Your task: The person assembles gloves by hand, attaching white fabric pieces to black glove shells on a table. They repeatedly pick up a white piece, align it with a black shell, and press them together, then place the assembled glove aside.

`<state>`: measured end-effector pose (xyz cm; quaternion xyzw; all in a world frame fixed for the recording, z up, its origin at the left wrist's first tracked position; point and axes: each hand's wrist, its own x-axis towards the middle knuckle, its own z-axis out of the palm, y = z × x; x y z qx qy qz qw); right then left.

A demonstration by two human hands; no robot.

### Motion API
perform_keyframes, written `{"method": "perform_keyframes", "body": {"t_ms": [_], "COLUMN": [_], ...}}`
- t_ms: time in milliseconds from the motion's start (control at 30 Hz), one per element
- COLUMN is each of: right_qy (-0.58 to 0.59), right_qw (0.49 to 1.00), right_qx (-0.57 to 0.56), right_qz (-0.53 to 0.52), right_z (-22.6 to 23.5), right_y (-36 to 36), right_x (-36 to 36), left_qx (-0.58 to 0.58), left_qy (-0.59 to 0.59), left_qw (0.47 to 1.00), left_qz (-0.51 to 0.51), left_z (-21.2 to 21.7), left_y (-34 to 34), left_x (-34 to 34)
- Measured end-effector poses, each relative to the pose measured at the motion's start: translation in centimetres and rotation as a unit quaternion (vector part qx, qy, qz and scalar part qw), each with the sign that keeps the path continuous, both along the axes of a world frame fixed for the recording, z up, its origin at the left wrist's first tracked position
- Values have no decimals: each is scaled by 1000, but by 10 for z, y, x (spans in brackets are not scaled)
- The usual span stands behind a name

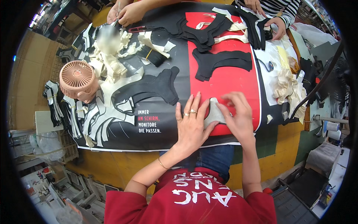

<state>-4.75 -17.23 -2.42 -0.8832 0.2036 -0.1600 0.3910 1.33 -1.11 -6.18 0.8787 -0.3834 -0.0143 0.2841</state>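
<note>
A light grey cut fabric piece [213,114] with a dark edge lies on the red part of the printed table cover, between my two hands. My left hand [191,121] lies flat with its fingers stretched out. Its thumb rests on the near part of the fabric piece, and the other fingers are along its left side. My right hand [238,114] is at the piece's right side, its thumb at the fabric edge and its curved fingers raised apart from the thumb. Beyond my hands, a stack of black cut fabric pieces [223,63] lies on the red area.
A pink fan [78,80] stands at the left, beside cream fabric scraps [112,67] and striped white-and-black pieces [106,121]. Black pieces [156,86] lie left of centre. Across the table, one person's hands [125,14] hold a tool; another's [276,28] handle black fabric.
</note>
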Motion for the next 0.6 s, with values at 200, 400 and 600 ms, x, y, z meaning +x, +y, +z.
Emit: {"method": "perform_keyframes", "body": {"t_ms": [200,400,600], "right_qy": [62,71,96], "right_qw": [997,996,995], "right_qx": [-21,-8,16], "right_qz": [43,47,28], "right_z": [-6,-7,-5], "right_y": [3,-5,-9], "right_x": [27,24,26], "left_qx": [7,28,28], "left_qy": [-12,-24,-30], "left_qw": [1000,999,999], "left_qz": [8,-4,1], "left_z": [-3,-5,-5], "left_y": [0,-2,-3], "left_x": [4,4,2]}}
